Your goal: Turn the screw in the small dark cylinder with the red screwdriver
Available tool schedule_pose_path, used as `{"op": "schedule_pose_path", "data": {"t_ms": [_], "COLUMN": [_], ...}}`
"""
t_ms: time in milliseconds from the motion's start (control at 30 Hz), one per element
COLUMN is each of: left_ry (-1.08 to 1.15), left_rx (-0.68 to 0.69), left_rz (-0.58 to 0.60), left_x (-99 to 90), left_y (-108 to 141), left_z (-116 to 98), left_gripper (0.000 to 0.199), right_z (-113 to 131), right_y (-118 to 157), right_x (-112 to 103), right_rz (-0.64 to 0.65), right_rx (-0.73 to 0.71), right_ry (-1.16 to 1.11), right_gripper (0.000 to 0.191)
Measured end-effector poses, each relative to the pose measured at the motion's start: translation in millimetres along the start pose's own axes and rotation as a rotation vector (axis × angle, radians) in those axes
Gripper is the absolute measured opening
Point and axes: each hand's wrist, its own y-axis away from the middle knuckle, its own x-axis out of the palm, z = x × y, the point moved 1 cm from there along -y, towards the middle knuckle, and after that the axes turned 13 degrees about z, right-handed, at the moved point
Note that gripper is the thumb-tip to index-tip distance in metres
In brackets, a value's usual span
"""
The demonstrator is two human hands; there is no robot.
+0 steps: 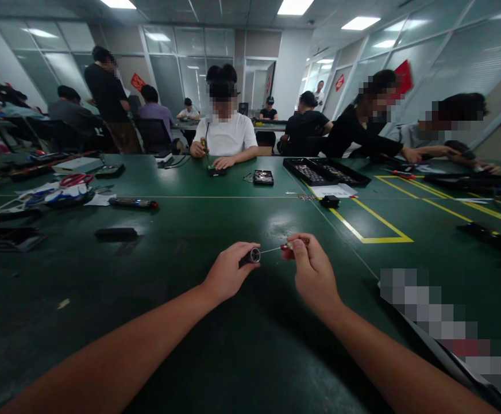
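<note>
A small dark cylinder (254, 255) with a round, light-rimmed open end is pinched between the thumb and fingers of my left hand (228, 273). The open end faces right and toward me. My right hand (313, 267) is closed around the reddish handle of a screwdriver (289, 245). Its thin metal shaft points left, and the tip is at the cylinder's rim; whether it goes inside is too small to tell. Both hands are raised over the green table (216, 362), near the middle of the view.
A black pen-like tool (133, 203) and a dark bar (116, 233) lie at left, near red-handled scissors (76, 180). A small black block (330, 201) and black parts trays (326, 171) are ahead right. Across the table, a person in white (225, 138) works.
</note>
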Motion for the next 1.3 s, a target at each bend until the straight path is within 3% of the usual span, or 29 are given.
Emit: {"op": "schedule_pose_path", "data": {"t_ms": [67, 133, 200, 467, 700, 1300], "left_ry": [-0.079, -0.145, -0.168, -0.146, -0.150, -0.124], "left_rx": [0.029, 0.037, 0.009, -0.030, -0.011, -0.071], "left_rz": [-0.008, -0.031, -0.047, -0.017, -0.001, -0.046], "left_x": [-4.0, -8.7, -12.4, -11.3, -10.4, -10.3], "left_y": [1, 1, 0, -1, -1, -1], "left_z": [-3, -3, -1, 9, 9, 17], "left_gripper": [0.037, 0.037, 0.038, 0.039, 0.038, 0.037], "right_z": [-8, -16, -22, -16, -2, -7], "right_y": [-6, -13, -17, -10, -2, -3], "right_x": [-2, -4, -6, -2, -1, -5], "right_rz": [-0.038, 0.012, -0.017, -0.085, -0.010, 0.030], "right_rx": [0.106, 0.219, 0.219, 0.100, -0.040, -0.020], "right_ry": [-0.232, -0.456, -0.522, -0.314, 0.000, 0.204], "right_gripper": [0.027, 0.026, 0.027, 0.031, 0.024, 0.025]}}
